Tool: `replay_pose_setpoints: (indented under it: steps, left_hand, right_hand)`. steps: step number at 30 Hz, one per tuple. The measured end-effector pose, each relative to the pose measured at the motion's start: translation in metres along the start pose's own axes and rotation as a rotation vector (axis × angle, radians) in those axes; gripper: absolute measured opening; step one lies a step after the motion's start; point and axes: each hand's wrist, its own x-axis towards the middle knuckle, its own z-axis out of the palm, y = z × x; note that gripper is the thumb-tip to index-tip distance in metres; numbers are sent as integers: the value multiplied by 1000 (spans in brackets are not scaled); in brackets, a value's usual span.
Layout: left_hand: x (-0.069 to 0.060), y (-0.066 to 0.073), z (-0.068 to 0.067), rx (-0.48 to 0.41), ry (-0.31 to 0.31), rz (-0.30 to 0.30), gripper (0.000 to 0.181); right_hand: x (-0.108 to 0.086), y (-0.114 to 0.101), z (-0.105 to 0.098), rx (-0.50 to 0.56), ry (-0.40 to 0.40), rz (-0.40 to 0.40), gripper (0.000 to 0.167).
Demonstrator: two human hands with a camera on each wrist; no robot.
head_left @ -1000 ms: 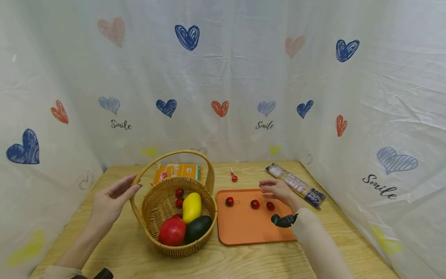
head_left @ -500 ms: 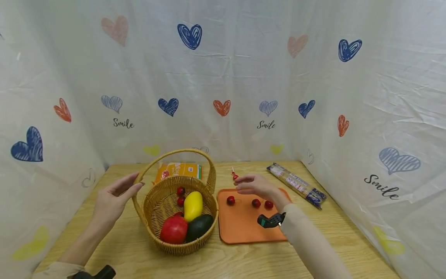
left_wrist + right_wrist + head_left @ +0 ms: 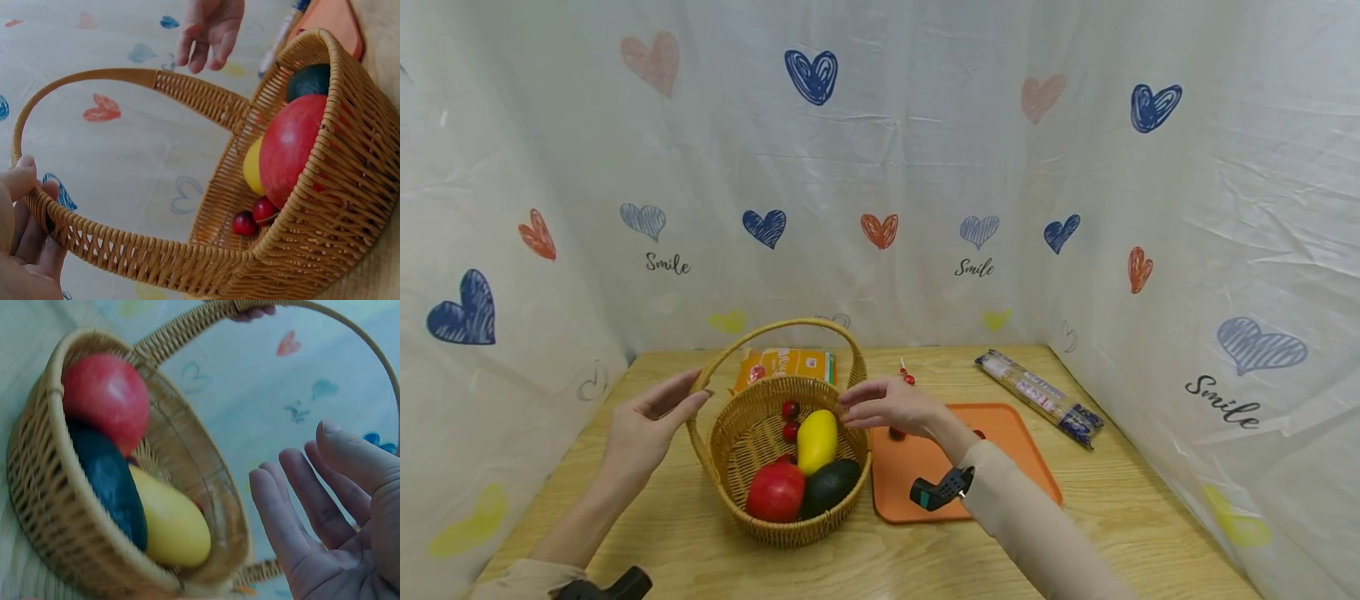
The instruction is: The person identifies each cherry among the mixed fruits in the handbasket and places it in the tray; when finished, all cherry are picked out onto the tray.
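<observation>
- The left hand (image 3: 643, 429) holds the side of the basket handle (image 3: 795, 322), thumb and fingers curled round it.
- The right hand (image 3: 891, 407) grasps nothing; its relaxed, parted fingers hover by the basket's right rim, apart from the fruit.
- The basket (image 3: 786, 534) stands upright on the table, round and woven from ridged, honey-brown strands, with a tall arched handle.
- The step in hand seems to be a reach into the basket while the other hand steadies it; the next move likely calls for fingers lowered past the rim, clear of the handle.
- Inside lie a big, glossy, round red fruit (image 3: 776, 492), a smooth, oblong yellow fruit (image 3: 817, 443), a dark green oval fruit (image 3: 831, 487) and small shiny cherries (image 3: 791, 431).
- Just right is a flat, matte orange tray (image 3: 925, 483) with rounded corners; the right hand and arm partly hide its cherries.
- Farther out, a crinkly orange packet (image 3: 790, 363) and a long, clear-wrapped packet (image 3: 1037, 397) lie on the pale wood-grain table (image 3: 820, 575).
</observation>
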Motion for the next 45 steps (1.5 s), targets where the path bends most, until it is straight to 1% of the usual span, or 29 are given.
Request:
replay_pose_setpoints:
  steps: [5,8,12,15,20,26,31,36,42,45]
  left_hand:
    - [0,0,-1,31,-1,16,41]
    - [0,0,-1,30,0,21,41]
    - [0,0,-1,25,3,22,41]
    - [1,0,-1,19,3,25,41]
    - [3,-1,2,7,-9,39,40]
    - [3,0,1,-15,-8,38,39]
    - [2,0,-1,-3,-6,33,39]
    - [1,0,-2,-14,-13,23,39]
    - [1,0,-2,-30,-16,15,39]
    - [1,0,-2,-44,-16,18,38]
  right_hand:
    - [21,6,22,54,-19,-12,34]
    - [35,11,33,74,-21,-15,32]
    - [52,17,44,96,-21,-19,31]
    - [62,19,49,122,-3,-5,32]
    - [69,26,51,137,54,18,34]
    - [76,34,54,139,184,51,36]
    - [82,36,64,151,223,56,36]
    - [85,39,73,108,271,82,34]
    - [86,42,82,9,354,113,30]
    - [85,40,87,-65,385,133,28]
